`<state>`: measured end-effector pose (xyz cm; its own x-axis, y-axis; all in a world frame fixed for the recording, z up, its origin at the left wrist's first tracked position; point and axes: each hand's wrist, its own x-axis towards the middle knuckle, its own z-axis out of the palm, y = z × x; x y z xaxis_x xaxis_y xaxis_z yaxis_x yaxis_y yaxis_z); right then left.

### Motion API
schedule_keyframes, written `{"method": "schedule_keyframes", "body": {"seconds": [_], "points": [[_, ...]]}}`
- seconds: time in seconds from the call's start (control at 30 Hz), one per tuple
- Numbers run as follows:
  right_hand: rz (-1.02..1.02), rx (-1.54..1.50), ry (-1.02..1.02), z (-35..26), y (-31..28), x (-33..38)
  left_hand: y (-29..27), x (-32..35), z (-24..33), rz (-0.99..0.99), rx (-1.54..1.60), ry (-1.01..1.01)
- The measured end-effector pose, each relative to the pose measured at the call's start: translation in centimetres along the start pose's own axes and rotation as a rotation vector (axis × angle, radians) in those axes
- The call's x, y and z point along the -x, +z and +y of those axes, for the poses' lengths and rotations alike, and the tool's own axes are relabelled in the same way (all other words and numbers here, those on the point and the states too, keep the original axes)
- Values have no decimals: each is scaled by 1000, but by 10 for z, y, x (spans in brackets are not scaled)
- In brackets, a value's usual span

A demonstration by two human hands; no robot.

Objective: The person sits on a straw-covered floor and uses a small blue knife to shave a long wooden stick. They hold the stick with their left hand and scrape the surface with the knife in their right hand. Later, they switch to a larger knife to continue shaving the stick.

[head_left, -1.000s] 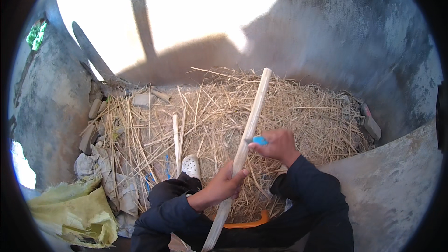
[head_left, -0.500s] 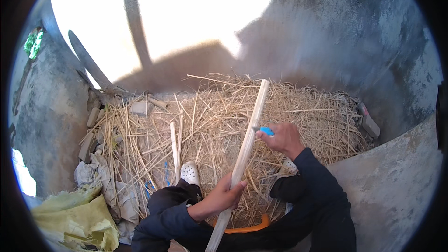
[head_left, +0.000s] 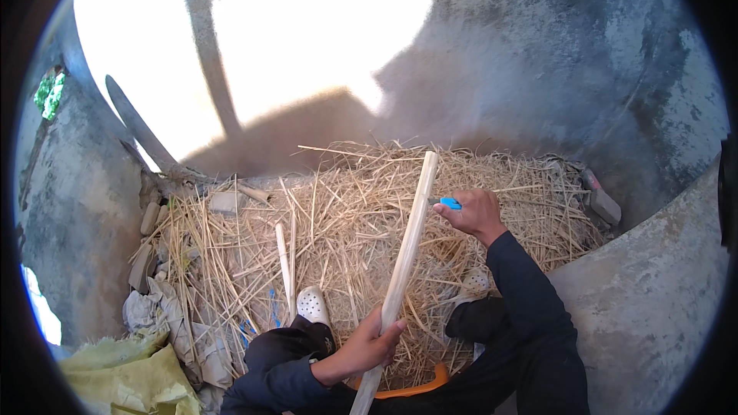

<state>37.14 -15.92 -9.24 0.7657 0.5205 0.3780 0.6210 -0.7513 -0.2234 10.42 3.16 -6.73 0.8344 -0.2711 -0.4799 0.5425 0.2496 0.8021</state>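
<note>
A long pale wooden strip (head_left: 410,250) slants up and away from my lap, its lower end running past the bottom edge. My left hand (head_left: 369,347) is closed round its lower part, thumb lying along the side. My right hand (head_left: 474,215) grips a small knife with a blue handle (head_left: 451,204), near the strip's upper part. The knife's short tip points left at the wood. Whether it touches the strip I cannot tell.
Straw and thin shavings (head_left: 354,223) cover the ground. Another pale stick (head_left: 283,261) lies near my white clog (head_left: 312,305). Beneath my legs shows an orange curved piece (head_left: 419,390). Yellowish sacking (head_left: 131,380) lies at left; a concrete wall (head_left: 492,69) rises beyond.
My right hand with the knife has shifted slightly up along the strip and to the right. The left hand keeps its hold. The whole view has tilted a little.
</note>
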Motion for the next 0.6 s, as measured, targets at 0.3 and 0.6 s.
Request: {"method": "schedule_keyframes", "body": {"seconds": [0.3,0.6], "points": [[51,-185,-137,-51,-24,17,-7,0,3,13,38,60],[4,-170,-168,-62,-28,20,-2,9,-1,32,-55,120]]}}
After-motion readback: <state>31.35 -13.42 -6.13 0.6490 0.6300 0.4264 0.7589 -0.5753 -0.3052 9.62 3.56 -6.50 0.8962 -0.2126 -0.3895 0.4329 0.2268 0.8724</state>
